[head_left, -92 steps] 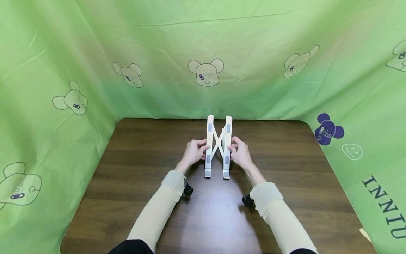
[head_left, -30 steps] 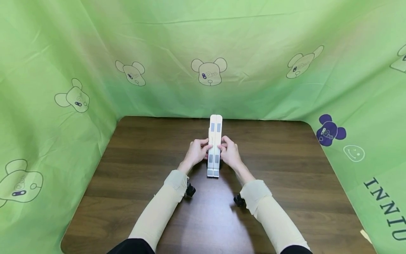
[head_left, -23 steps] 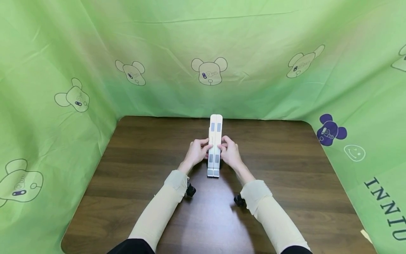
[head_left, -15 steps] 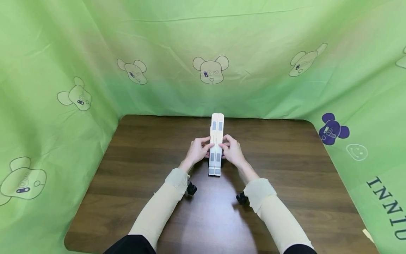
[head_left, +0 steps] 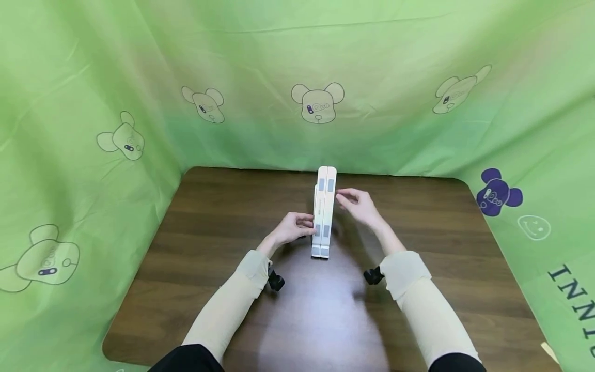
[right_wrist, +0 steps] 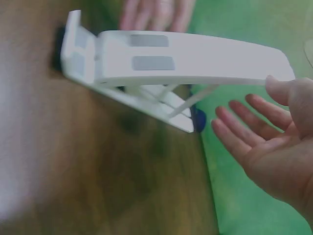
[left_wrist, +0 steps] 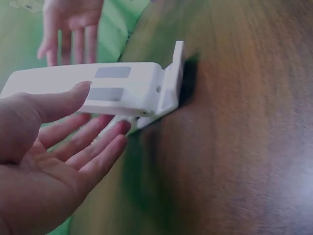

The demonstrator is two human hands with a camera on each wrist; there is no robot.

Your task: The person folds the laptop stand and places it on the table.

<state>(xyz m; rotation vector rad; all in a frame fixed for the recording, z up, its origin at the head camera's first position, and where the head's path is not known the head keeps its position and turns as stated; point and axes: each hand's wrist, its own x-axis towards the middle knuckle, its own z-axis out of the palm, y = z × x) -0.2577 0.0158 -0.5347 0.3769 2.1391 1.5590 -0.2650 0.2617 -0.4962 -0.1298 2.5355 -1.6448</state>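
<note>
While the white stand (head_left: pixel 324 206) sits on the bench (head_left: pixel 162 289) near the head view's centre, the left hand (head_left: pixel 289 230) flanks it, fingers loosely extended, and the right hand (head_left: pixel 362 207) is released beside it

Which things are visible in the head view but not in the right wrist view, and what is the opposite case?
Only the head view: the left sleeve, the right sleeve and the dark lettering.

Only the right wrist view: the slanting struts under the white stand.

Both: the stand's upper side with grey pads, the right hand, the left hand (only fingers in the wrist view), table and green cloth.
</note>
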